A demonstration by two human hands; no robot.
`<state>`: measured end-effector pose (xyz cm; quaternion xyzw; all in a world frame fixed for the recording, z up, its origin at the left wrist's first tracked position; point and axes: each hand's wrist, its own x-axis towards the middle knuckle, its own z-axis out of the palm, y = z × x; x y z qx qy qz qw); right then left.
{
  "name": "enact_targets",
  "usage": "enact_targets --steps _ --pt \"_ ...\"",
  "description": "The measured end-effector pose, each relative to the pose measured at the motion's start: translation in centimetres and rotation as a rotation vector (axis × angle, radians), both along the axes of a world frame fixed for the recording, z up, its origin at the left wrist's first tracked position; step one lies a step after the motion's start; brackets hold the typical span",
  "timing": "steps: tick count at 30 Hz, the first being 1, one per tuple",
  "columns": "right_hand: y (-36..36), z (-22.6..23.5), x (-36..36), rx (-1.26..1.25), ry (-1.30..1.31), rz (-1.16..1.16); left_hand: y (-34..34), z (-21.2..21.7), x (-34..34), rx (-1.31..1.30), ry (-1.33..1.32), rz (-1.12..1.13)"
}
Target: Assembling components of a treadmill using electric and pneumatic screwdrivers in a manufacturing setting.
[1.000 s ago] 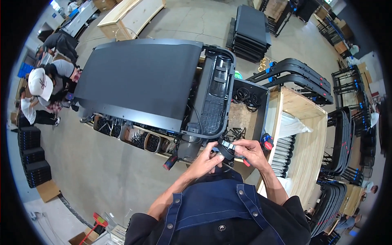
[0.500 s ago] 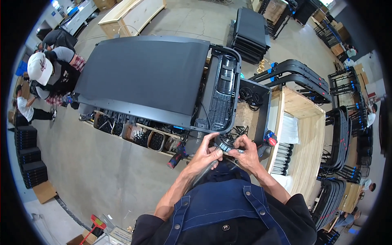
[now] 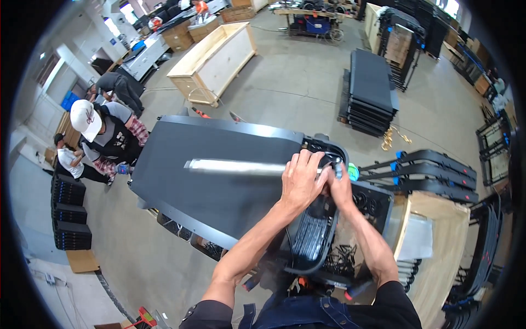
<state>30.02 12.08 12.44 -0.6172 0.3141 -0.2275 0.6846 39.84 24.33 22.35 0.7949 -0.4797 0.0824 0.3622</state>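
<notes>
A long silver metal roller (image 3: 235,166), blurred by motion, lies level above the black deck of a treadmill frame (image 3: 203,189). My left hand (image 3: 300,178) is closed around it near its right end. At that end, over the frame's end section, my right hand (image 3: 341,186) has its fingers curled about the roller's dark tip, which they mostly hide. Below my hands is the frame's black plastic end cover (image 3: 310,239), with its ribbed, shiny inside showing.
A co-worker in a white cap (image 3: 86,118) stands at the treadmill's far left end. To the right are an open wooden crate (image 3: 446,247) of wrapped rollers and some stacked black frames (image 3: 433,175). Flat black boards (image 3: 372,90) are piled behind.
Both hands have moved from close to my waist forward over the treadmill. The roller, earlier mostly hidden with its black end between my hands, now points left across the deck.
</notes>
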Motion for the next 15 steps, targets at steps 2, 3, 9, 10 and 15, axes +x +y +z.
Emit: enact_targets --steps 2,3,9,10,15 --pt "-5.1 -0.4 3.4 -0.111 0.081 -0.115 -1.8 -1.6 2.5 -0.062 0.219 0.015" --pt "-7.3 -0.2 4.9 -0.134 0.103 -0.118 -2.3 -3.2 4.7 0.021 0.144 0.058" --pt "-15.0 -1.0 11.1 -0.251 0.296 -0.083 -1.2 -10.1 18.8 0.486 -0.052 -0.011" --pt "-15.9 -1.1 11.6 -0.267 0.333 -0.062 -1.4 -9.2 19.6 0.483 -0.055 -0.001" --pt "-16.1 -0.7 15.9 -0.197 0.336 0.17 -1.9 -6.2 20.6 0.444 -0.279 -0.166"
